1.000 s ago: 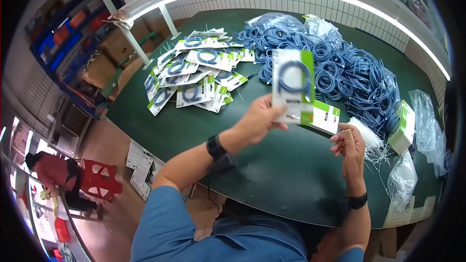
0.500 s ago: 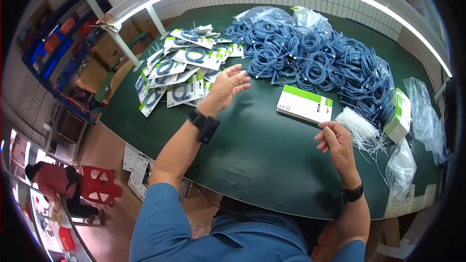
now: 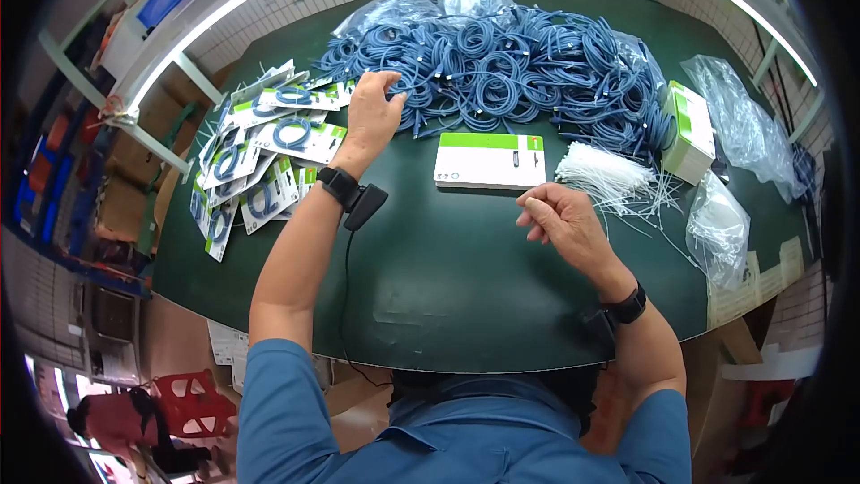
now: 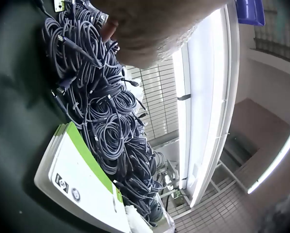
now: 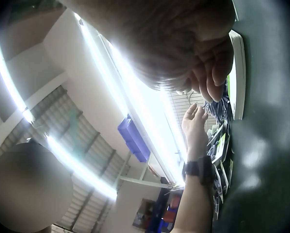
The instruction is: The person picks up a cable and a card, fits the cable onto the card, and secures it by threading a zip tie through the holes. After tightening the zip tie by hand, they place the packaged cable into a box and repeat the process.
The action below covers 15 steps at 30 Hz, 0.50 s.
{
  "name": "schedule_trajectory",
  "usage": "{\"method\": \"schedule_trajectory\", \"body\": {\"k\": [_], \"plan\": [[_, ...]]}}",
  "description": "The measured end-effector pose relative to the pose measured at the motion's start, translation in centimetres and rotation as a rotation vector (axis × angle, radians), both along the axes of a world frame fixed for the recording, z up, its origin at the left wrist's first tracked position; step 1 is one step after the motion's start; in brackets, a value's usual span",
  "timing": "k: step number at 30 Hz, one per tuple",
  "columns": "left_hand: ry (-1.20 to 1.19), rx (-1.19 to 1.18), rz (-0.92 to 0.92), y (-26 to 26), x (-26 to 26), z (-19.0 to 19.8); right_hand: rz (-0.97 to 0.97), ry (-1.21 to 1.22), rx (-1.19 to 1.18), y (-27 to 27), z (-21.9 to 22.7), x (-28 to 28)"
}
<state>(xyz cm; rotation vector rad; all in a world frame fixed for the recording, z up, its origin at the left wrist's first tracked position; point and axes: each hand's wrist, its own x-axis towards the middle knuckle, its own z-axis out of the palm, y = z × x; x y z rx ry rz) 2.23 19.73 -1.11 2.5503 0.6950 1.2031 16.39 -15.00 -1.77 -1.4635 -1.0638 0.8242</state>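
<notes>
My left hand (image 3: 372,116) reaches over the left end of a heap of coiled blue cables (image 3: 493,81), fingers slightly bent and nothing visibly held. In the left wrist view the same cables (image 4: 111,136) lie just beyond the hand. Loosely curled and holding nothing, my right hand (image 3: 569,224) hovers by the lower right corner of a stack of white and green packaging cards (image 3: 488,161). To the left of my left hand is a pile of cards with coiled cables on them (image 3: 291,134).
White cable ties (image 3: 605,170) are heaped right of the card stack. Beyond them stand another block of cards (image 3: 688,130) and clear plastic bags (image 3: 739,125). A light tube runs above the back edge of the green table (image 3: 430,305). Someone sits by a red stool (image 3: 193,403) at lower left.
A second ago my left hand held a card with a coiled cable. It let go near the carded pile, then moved to the cable heap. My right hand stayed by the stack; the head view shifted.
</notes>
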Motion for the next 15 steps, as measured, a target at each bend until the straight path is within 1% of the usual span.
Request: {"method": "schedule_trajectory", "body": {"k": [1,4,5,8,9,12,15], "plan": [[0.004,0.005,-0.012,0.0,0.5,0.1,0.003,-0.009,-0.002,-0.1,0.0,0.0],[0.184,0.366,-0.03,-0.3,1.8,0.0,-0.005,-0.031,0.007,-0.2,0.3,-0.3],[0.188,0.373,-0.042,-0.4,2.2,0.0,0.0,-0.052,0.013,-0.3,0.5,-0.4],[0.358,0.463,0.141,-0.9,2.9,-0.2,0.005,-0.072,0.023,-0.3,0.5,-0.8],[0.36,0.469,0.135,-0.9,3.0,-0.1,0.013,-0.081,0.027,-0.3,0.4,-0.9],[0.485,0.37,0.28,-0.5,3.0,0.2,0.02,-0.103,0.042,-0.4,0.4,-0.9],[0.512,0.408,0.249,0.2,2.9,0.6,0.024,-0.128,0.067,-0.4,0.4,-0.9]]}}
